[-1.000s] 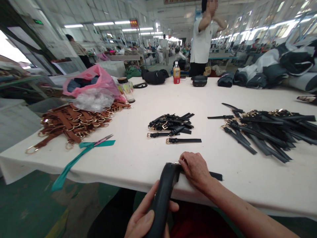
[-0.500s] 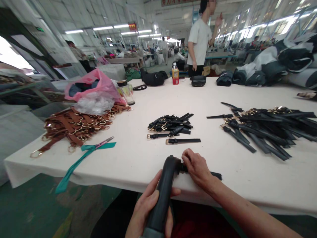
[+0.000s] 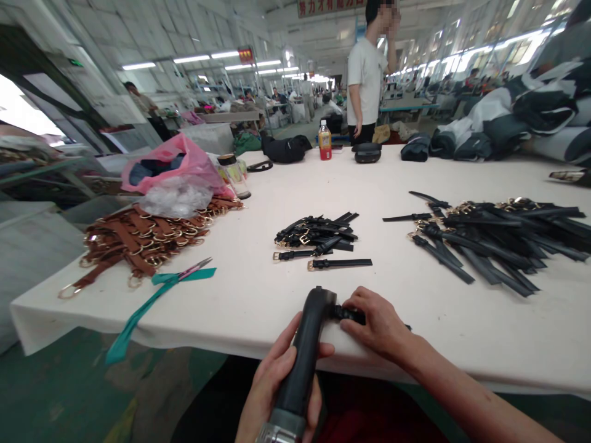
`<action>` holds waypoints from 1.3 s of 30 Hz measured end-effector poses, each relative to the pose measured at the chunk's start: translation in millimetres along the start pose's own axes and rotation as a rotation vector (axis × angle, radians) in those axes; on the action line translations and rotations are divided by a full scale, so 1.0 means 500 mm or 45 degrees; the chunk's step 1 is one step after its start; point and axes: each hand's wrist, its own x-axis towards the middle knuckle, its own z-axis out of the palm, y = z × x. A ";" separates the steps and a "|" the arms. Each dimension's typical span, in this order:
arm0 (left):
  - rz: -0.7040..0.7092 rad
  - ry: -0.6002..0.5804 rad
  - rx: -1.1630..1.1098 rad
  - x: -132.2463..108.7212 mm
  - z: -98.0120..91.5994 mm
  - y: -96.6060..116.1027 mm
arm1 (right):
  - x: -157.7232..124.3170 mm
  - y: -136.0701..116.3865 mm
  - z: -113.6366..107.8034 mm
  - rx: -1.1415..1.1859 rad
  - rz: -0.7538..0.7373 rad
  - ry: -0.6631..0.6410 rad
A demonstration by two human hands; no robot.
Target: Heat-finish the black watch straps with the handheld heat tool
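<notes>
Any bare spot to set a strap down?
White table cloth lies bare ahead of the right hand, up to the small black strap pile, and left of it to the scissors. Another strip runs behind that pile, below the bottle. Crowded: the brown straps and pink bag at left, the big black strap pile at right.

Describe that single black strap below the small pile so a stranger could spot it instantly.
On the long white-covered table, find the small central heap of black leather straps. Just below it lies one black strap with a gold buckle, apart from the heap.
</notes>
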 end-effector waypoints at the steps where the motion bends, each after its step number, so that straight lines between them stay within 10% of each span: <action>1: 0.005 0.001 0.009 0.000 -0.002 -0.001 | 0.000 0.000 0.000 0.003 0.000 0.000; 26: -0.017 0.072 -0.006 -0.035 -0.054 -0.023 | -0.026 0.014 -0.007 0.016 0.051 0.102; 39: -0.063 0.047 0.051 0.011 0.000 0.017 | -0.029 0.022 -0.004 0.010 0.037 0.106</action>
